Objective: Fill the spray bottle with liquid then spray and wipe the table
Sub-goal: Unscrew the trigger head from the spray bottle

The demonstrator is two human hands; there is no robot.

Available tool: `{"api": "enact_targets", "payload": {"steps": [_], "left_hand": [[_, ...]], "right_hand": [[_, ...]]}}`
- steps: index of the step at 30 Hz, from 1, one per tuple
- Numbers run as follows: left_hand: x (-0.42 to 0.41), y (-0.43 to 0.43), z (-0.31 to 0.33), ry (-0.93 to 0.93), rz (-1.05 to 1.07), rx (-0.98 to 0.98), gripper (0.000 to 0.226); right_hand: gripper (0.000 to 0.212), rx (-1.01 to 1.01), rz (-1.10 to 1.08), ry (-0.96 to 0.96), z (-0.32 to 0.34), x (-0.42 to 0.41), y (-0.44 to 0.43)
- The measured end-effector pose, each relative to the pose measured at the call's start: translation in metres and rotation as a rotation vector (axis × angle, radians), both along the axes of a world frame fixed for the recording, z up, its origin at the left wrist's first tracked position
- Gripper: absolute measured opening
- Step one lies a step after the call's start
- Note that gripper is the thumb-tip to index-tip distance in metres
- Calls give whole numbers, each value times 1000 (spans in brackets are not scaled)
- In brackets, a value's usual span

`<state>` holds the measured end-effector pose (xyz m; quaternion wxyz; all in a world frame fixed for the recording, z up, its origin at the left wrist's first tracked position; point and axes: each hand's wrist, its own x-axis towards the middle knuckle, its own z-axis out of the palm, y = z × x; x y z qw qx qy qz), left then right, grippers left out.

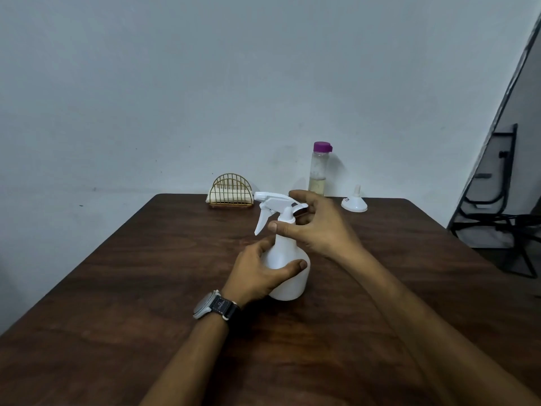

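A white spray bottle [288, 273] stands upright in the middle of the dark wooden table [146, 288], its trigger head pointing left. My left hand [257, 273] grips the bottle's round body from the left, thumb across the front. My right hand [319, 227] is curled round the bottle's neck just under the spray head, thumb at the front of the collar. A clear bottle with a purple cap [319, 171], holding a little yellowish liquid at the bottom, stands at the table's far edge. A white funnel [354, 202] lies upside down to its right.
A gold wire napkin holder [231, 191] with pale napkins stands at the far edge, left of the clear bottle. A black folding chair [497, 206] stands off the table's right side. A plain wall runs behind the table.
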<state>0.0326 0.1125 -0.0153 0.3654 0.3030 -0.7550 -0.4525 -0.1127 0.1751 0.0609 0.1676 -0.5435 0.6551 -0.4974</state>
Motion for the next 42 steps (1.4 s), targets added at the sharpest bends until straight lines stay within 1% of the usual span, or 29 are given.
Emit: {"api": "enact_targets", "payload": {"steps": [4, 9, 17, 20, 22, 24, 26, 28, 30, 32, 33, 36, 38, 40, 42], "left_hand": [[0, -3, -3, 26, -9, 7, 48], [-1, -5, -4, 20, -21, 10, 48], [-1, -3, -2, -5, -31, -26, 45], [-1, -3, -2, -3, -50, -29, 43], [-1, -4, -3, -3, -55, -20, 44], [-1, -4, -3, -1, -49, -9, 46], [0, -3, -3, 9, -43, -36, 47], [-1, -2, -2, 27, -48, -66, 48], [-2, -2, -2, 37, -48, -66, 54], [-2, -2, -3, 30, -38, -65, 61], [-3, -2, -3, 24, -34, -67, 61], [-2, -2, -3, 23, -29, -52, 47], [-2, -3, -4, 25, -19, -53, 45], [-2, -4, -5, 28, -15, -59, 44], [-2, -4, -5, 25, -19, -60, 44]], "right_hand": [[90, -18, -35, 8, -3, 3, -3], [83, -40, -78, -19, -6, 4, -5], [76, -73, -118, 3, -7, 9, -2], [70, -83, -72, -33, -12, 12, -1], [67, -77, 2, -87, -16, 9, -4], [69, -69, 96, -168, -21, 6, -6], [81, -70, 149, -216, -26, 5, -4], [100, -78, 138, -225, -28, 6, 3], [107, -115, 76, -212, -29, 8, 7], [103, -165, 39, -206, -29, 10, 4], [99, -181, 24, -202, -30, 11, 2], [81, -193, 33, -214, -32, 12, -1], [71, -192, 81, -203, -35, 10, -2], [71, -178, 114, -233, -37, 7, -2], [79, -176, 109, -256, -33, 7, -2]]}}
